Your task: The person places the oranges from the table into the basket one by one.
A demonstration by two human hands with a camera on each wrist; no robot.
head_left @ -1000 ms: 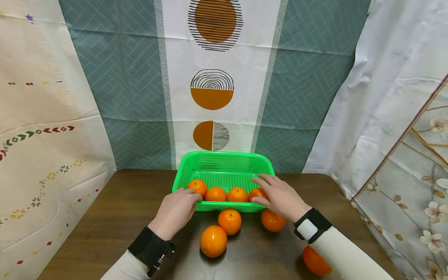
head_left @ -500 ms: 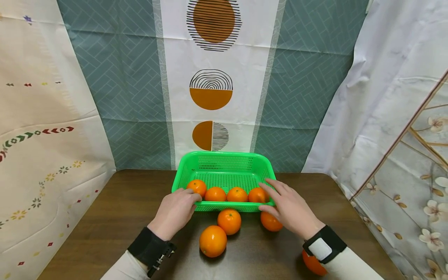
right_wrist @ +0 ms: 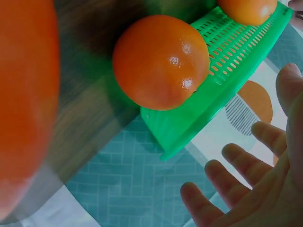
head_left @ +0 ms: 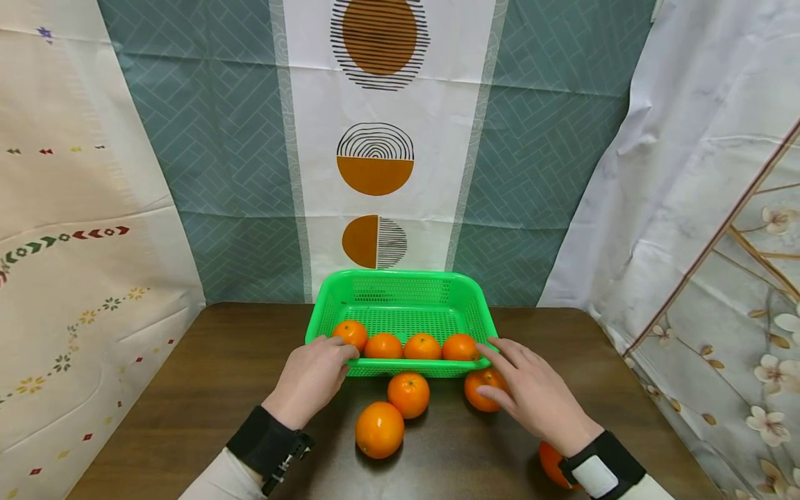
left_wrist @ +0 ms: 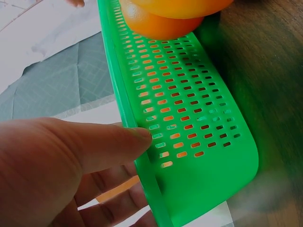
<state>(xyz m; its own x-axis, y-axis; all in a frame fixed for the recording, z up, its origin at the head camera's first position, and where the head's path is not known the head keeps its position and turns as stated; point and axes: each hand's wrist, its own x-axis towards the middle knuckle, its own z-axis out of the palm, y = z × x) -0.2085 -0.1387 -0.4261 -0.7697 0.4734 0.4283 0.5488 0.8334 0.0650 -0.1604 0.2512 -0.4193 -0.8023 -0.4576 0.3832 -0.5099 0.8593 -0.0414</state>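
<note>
A green plastic basket (head_left: 412, 286) stands at the back of the table, with several oranges lined up along its near side, among them a left-end orange (head_left: 350, 334). My left hand (head_left: 309, 378) pinches its front left rim; in the left wrist view the thumb (left_wrist: 118, 144) lies on the outer wall and fingers reach inside. My right hand (head_left: 540, 389) is held with spread fingers above the basket's front right corner, holding nothing. Just below it, an orange (head_left: 484, 390) sits outside against the basket; in the right wrist view this orange (right_wrist: 158, 61) is apart from the fingers.
Two more oranges, a farther one (head_left: 409, 394) and a nearer one (head_left: 379, 430), sit on the brown wooden table (head_left: 187, 389) before the basket. Another orange (head_left: 553, 464) is partly covered by the right wrist. Patterned cloth (head_left: 237, 173) hangs behind the table.
My right hand has drawn back from over the basket's right-end orange, moving right and toward me, leaving that orange inside. The left hand keeps its place on the rim.
</note>
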